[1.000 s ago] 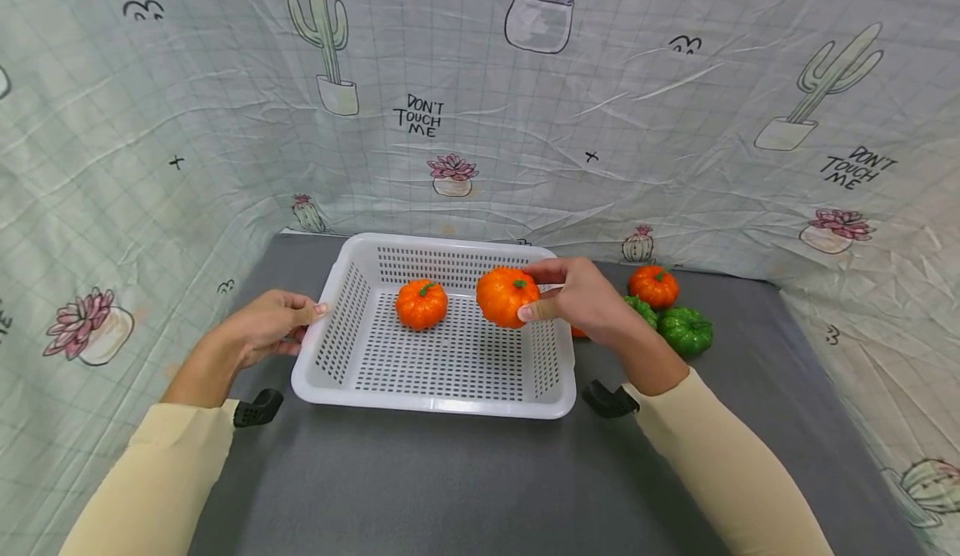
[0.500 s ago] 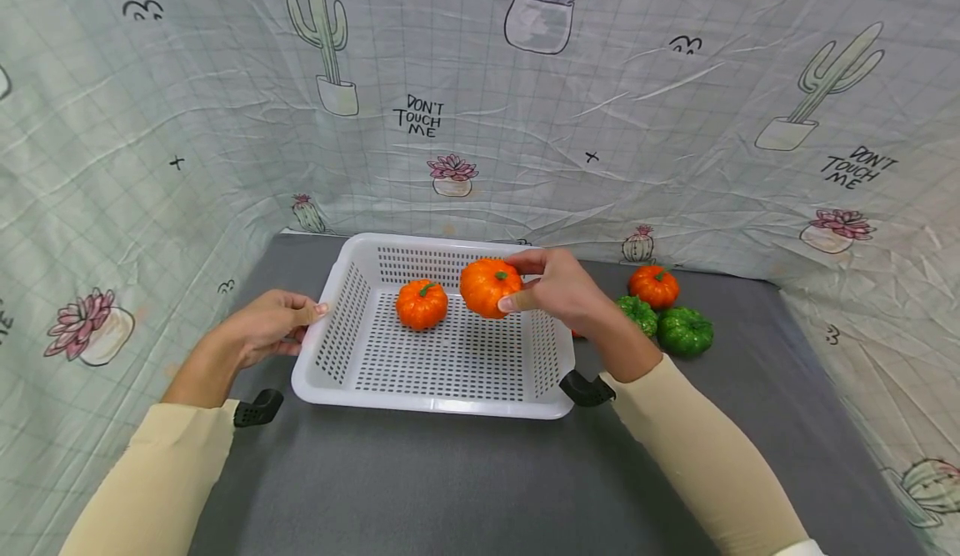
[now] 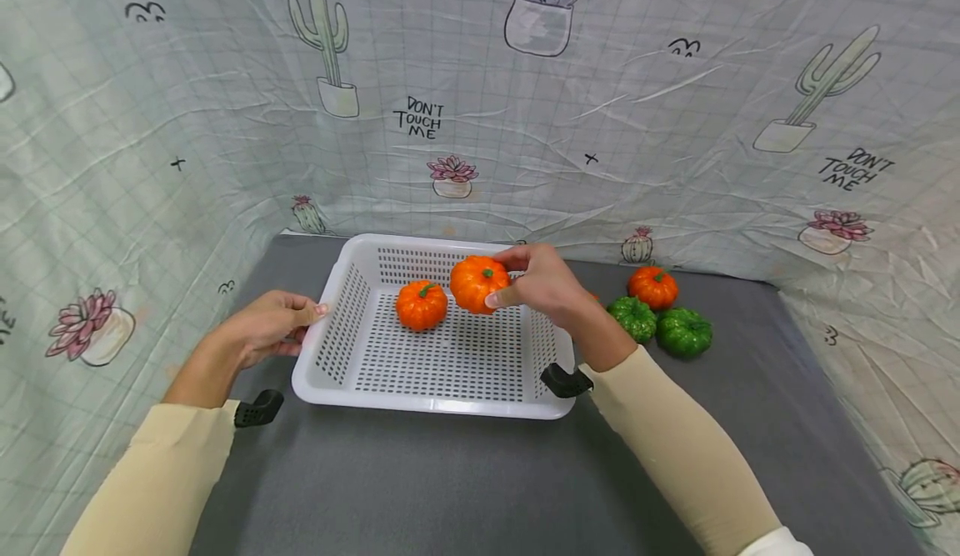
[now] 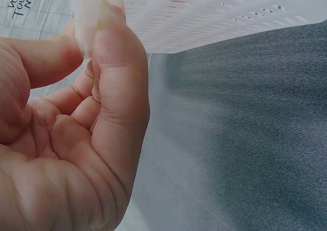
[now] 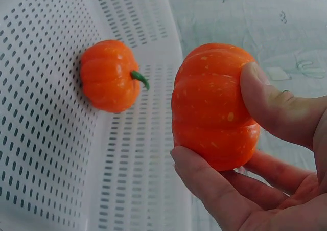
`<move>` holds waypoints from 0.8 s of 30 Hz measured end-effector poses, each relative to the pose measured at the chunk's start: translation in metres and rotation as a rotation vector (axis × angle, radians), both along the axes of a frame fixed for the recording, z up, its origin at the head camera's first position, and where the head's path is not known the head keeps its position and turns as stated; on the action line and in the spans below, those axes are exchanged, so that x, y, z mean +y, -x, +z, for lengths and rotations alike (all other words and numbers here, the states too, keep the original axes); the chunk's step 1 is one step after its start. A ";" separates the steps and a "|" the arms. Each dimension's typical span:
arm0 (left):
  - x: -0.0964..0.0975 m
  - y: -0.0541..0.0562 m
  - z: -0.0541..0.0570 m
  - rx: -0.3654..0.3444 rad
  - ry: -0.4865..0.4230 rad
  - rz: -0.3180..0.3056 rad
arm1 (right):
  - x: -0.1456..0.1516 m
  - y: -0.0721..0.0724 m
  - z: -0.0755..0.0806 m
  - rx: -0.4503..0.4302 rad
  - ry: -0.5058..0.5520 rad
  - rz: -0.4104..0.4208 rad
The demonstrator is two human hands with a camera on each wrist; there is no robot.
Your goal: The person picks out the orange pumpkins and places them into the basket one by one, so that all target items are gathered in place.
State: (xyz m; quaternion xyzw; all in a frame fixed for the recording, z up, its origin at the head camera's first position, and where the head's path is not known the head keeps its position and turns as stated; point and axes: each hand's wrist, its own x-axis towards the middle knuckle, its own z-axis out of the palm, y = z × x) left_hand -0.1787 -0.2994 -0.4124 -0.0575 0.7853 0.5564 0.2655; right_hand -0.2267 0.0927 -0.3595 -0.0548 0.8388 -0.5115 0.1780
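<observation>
Since both arms come in from the bottom, the closest stuff is a pair of cream sleeves, each with a little black gadget poking out at the cuff, over a dark grey table. Next comes a white plastic basket, full of slotted holes. The left hand has its left end, thumb and index finger pinched tight on the rim, other fingers curled in. Inside, left of centre, sits a small orange pumpkin with a green stem. The right hand grips a second pumpkin, thumb on one side and fingers on the other, spread only as wide as the thing itself. That one's up above the basket, near the first, and the right wrist view shows a gap between them. Off to the right on the table are two green pumpkins side by side, with another orange one just behind. A bit of orange peeks out past the right wrist, too hidden to identify. Way back hangs a pale cloth with cactus drawings.
</observation>
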 end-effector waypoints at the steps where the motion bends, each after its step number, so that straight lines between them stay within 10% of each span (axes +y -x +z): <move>1: 0.000 0.000 0.000 0.000 0.000 0.000 | -0.001 0.001 -0.002 0.001 -0.002 -0.003; 24: 0.001 -0.001 0.002 0.006 0.005 0.008 | -0.018 0.014 -0.022 0.006 -0.027 -0.085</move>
